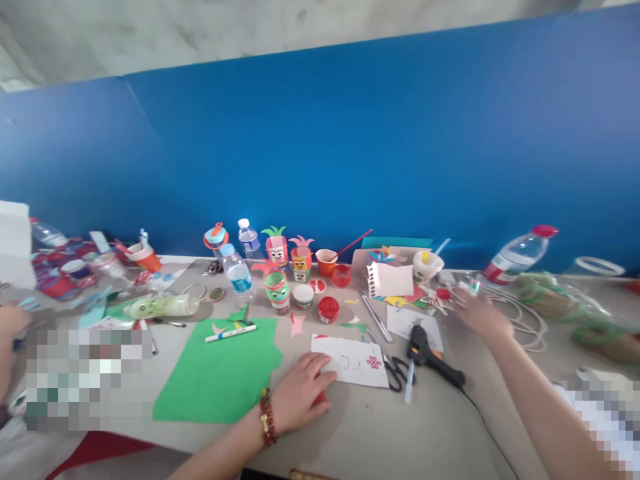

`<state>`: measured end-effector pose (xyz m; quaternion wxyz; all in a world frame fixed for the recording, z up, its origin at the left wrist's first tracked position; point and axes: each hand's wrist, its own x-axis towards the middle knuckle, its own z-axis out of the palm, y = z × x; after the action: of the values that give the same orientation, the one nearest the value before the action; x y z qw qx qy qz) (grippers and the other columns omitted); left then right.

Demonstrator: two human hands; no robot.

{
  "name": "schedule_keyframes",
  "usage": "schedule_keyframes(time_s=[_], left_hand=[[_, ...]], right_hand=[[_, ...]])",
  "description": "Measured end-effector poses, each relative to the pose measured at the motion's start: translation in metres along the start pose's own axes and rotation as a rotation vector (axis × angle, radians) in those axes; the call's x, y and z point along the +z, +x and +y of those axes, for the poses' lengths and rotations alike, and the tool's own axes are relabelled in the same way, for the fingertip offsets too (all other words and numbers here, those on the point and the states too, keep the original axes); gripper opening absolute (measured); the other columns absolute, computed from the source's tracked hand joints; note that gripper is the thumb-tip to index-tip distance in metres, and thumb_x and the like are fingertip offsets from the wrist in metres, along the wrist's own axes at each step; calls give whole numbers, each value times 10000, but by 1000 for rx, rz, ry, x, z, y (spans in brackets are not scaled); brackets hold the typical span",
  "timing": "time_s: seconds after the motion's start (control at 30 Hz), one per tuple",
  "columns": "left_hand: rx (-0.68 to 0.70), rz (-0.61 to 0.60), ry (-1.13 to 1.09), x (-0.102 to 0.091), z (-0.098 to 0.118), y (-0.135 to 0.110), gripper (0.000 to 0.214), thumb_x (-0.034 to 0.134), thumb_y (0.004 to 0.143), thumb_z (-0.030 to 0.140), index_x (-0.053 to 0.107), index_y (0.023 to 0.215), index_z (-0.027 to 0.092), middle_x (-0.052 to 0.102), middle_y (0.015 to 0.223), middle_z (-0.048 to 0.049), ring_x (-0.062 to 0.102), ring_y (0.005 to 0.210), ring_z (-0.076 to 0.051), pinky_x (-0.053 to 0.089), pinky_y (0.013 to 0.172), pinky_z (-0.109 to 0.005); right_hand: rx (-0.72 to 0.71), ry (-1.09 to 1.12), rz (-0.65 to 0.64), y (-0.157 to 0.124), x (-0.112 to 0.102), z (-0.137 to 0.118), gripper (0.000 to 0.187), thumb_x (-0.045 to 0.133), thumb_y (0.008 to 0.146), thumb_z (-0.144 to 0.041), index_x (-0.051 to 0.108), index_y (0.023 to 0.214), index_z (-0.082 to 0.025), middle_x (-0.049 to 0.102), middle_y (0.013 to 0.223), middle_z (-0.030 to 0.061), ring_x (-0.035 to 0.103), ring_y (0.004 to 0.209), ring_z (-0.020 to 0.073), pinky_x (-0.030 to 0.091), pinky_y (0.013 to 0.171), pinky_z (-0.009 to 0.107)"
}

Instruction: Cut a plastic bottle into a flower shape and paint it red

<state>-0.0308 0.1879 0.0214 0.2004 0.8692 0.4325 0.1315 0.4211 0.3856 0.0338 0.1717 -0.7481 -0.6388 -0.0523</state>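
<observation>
My left hand [303,393] rests palm down on the table, fingers loosely curled over a small red thing at the corner of a white card [355,360] with a red knot print. A bead bracelet circles that wrist. My right hand [477,310] reaches far to the right and is blurred by motion; it seems to hold a small white thing near a white cord [525,320]. A black glue gun [433,357] and black scissors [397,370] lie between the two hands.
A green paper sheet [220,377] with a marker [230,331] lies left of my left hand. Paper pineapple figures [289,257], paint pots [329,309], water bottles [239,273] and cups stand along the blue partition [350,147]. Another person's hand [10,320] shows at the far left.
</observation>
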Motion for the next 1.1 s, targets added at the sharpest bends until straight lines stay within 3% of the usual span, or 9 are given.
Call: schedule_keyframes(time_s=[0.1,0.23,0.37,0.5,0.63,0.7,0.8,0.9,1.1], left_hand=[[3,15,-10,0,1,-4,534,683,840,349,565,1344,214,473,1494,-160,433,1386,-339,361,1159,-557],[66,239,-65,-9,-4,-15,301,558,926,261,642,1214,241,585,1395,-107,517,1323,-264,425,1132,-470],[24,792,21,-52,-36,-27,260,512,937,162,630,1153,245,659,1246,-87,578,1246,-242,473,1078,-448],[-350,1307,83,-114,-100,-20,555,629,891,361,430,1380,186,477,1455,-172,509,1328,-293,488,1054,-468],[-604,1176,61,-151,-159,0,982,796,703,454,290,1463,93,468,1446,-249,463,1356,-370,415,1112,-509],[-672,1074,11,-156,-171,3,846,769,713,451,398,1388,102,608,1270,-201,574,1221,-367,453,1060,-526],[-646,1150,25,-150,-157,-11,656,680,777,484,486,1295,130,580,1291,-184,566,1220,-351,443,1070,-510],[-429,1435,-3,-117,-110,-35,488,551,879,489,519,1259,184,566,1308,-143,529,1272,-324,414,1112,-497],[-288,840,-597,-4,3,-34,422,422,977,458,474,1363,294,590,1382,-76,566,1279,-269,489,1072,-434]], right_hand=[[52,-53,-18,-11,-4,-17,604,473,937,-513,556,1426,-169,492,1381,385,674,961,452,447,672,509],[-124,-69,13,-36,-16,-49,625,387,962,-518,453,1481,-175,429,1528,227,576,1206,433,489,892,507],[-323,84,-55,-65,-22,-76,500,395,954,-509,603,1323,-244,543,1461,124,560,1277,359,509,987,485],[-365,250,-108,-90,-25,-96,427,439,941,-509,653,1237,-290,582,1437,74,614,1230,316,553,957,471],[-414,385,-114,-109,-32,-118,383,489,922,-503,696,1153,-278,638,1373,87,592,1270,325,533,1003,496],[-429,448,-117,-119,-40,-126,370,500,925,-493,701,1142,-272,646,1361,90,613,1246,321,544,993,491],[-444,561,-114,-138,-57,-134,331,505,942,-476,712,1123,-291,670,1322,84,638,1210,311,550,989,488],[-440,689,-153,-164,-75,-146,307,545,932,-489,728,1100,-310,722,1220,93,658,1165,328,550,979,509],[-559,951,-572,-222,-69,-211,655,695,837,-545,542,1404,-254,722,1204,128,716,1008,298,586,875,409]])
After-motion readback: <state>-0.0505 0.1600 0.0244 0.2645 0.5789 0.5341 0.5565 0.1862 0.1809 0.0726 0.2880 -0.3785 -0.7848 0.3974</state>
